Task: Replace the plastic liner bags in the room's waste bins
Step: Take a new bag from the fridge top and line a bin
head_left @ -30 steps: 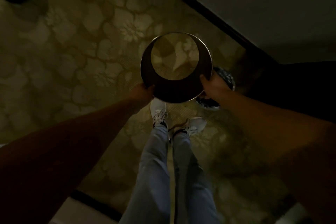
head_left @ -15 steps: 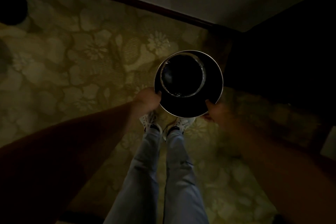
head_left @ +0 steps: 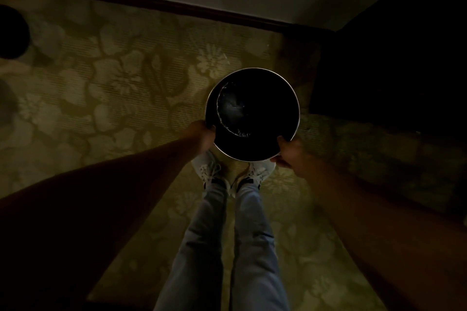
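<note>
Item under handling: a round, dark, metal-rimmed waste bin [head_left: 252, 115] is being held out in front of the person, above the patterned olive carpet [head_left: 113, 88] and just ahead of the white shoes [head_left: 209, 168].
Left hand: the left hand [head_left: 203, 134] is gripping the bin's rim on its left near edge, fingers curled over the lip.
Right hand: the right hand [head_left: 290, 153] is gripping the rim on the right near edge, thumb lying on the lip.
Bin axis: the mouth is facing up toward the camera, long axis running roughly vertical; a crumpled glossy dark plastic liner [head_left: 232, 108] is glinting faintly inside, toward the left wall.
Governing relation: both hands are sitting at the near arc of the rim, equally close; the bin is lying forward of both.
Surroundings: a pale wall with a dark skirting strip [head_left: 177, 6] is running beyond; dark furniture [head_left: 391, 58] is standing to the right.
Judgement: the bin is likely being set down near the corner; whether it is already touching the floor cannot be told.
</note>
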